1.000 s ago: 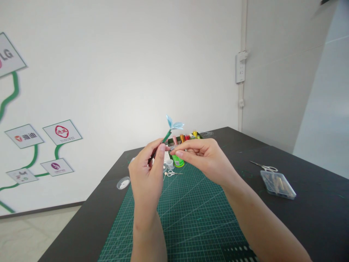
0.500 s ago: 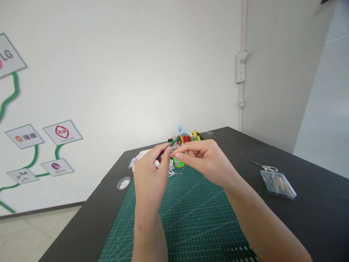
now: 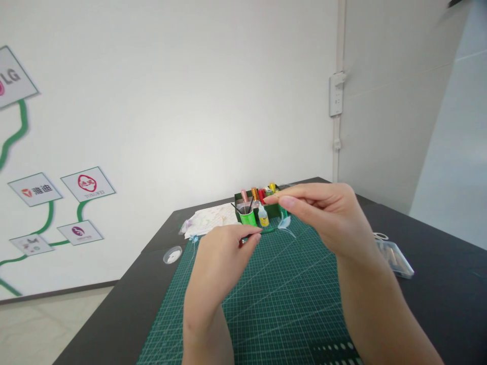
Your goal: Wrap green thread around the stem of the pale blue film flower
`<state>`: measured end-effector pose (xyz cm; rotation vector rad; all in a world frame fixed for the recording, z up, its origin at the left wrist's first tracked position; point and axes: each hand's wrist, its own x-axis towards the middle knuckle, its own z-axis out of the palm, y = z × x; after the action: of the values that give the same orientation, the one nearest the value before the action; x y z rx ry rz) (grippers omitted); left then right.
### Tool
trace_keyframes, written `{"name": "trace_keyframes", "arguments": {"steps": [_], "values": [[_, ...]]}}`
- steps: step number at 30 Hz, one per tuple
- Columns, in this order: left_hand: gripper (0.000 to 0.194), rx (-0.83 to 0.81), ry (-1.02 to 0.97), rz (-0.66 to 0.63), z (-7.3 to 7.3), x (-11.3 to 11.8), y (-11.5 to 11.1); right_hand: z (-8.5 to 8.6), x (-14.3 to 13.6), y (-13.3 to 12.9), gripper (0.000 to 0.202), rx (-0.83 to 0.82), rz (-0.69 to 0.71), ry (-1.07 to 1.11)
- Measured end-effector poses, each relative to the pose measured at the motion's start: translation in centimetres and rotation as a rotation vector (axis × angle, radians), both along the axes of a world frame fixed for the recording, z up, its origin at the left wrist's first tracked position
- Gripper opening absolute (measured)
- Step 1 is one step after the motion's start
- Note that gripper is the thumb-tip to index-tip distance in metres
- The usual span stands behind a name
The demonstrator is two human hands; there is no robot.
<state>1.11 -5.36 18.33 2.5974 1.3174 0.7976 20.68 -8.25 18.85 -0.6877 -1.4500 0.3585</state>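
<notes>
My left hand (image 3: 224, 263) is closed in a pinch on a thin green stem (image 3: 268, 230), held level above the cutting mat (image 3: 277, 294). Pale blue petals (image 3: 284, 222) with trailing pale strands show at the stem's right end. Higher and to the right, my right hand (image 3: 335, 218) pinches thumb and finger together. Whatever lies between those fingertips is too fine to make out. Behind the hands stand a green cup (image 3: 248, 218) with dark sticks and a small yellow-labelled bottle (image 3: 263, 217).
A dark green box (image 3: 238, 202) of colourful spools sits at the back. White sheets (image 3: 213, 219) and a small blue flower piece (image 3: 194, 239) lie back left, near a clear dish (image 3: 172, 255). Right, a clear plastic case (image 3: 397, 259) lies beside partly hidden scissors (image 3: 380, 236).
My hands have moved apart: the right went up and right, the left lower. The stem has swung from pointing up to lying level, petals to the right.
</notes>
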Motion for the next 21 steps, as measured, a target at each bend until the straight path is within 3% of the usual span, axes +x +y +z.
{"name": "trace_keyframes", "arguments": {"steps": [6, 11, 17, 21], "values": [[0.023, -0.049, 0.066, -0.152, -0.3, 0.0, -0.5, -0.2, 0.9, 0.3, 0.015, -0.01, -0.055, 0.011], [0.024, -0.068, 0.058, -0.204, -0.4, -0.3, -1.4, -0.2, 0.9, 1.5, 0.013, -0.038, -0.055, 0.016], [0.021, 0.062, 0.053, -0.188, -0.2, -1.1, -2.8, -0.6, 0.9, 3.3, 0.018, -0.11, -0.074, -0.039], [0.015, 0.16, -0.005, -0.182, -0.1, -1.7, -3.7, -0.8, 0.8, 4.0, 0.021, -0.159, 0.002, -0.069]]}}
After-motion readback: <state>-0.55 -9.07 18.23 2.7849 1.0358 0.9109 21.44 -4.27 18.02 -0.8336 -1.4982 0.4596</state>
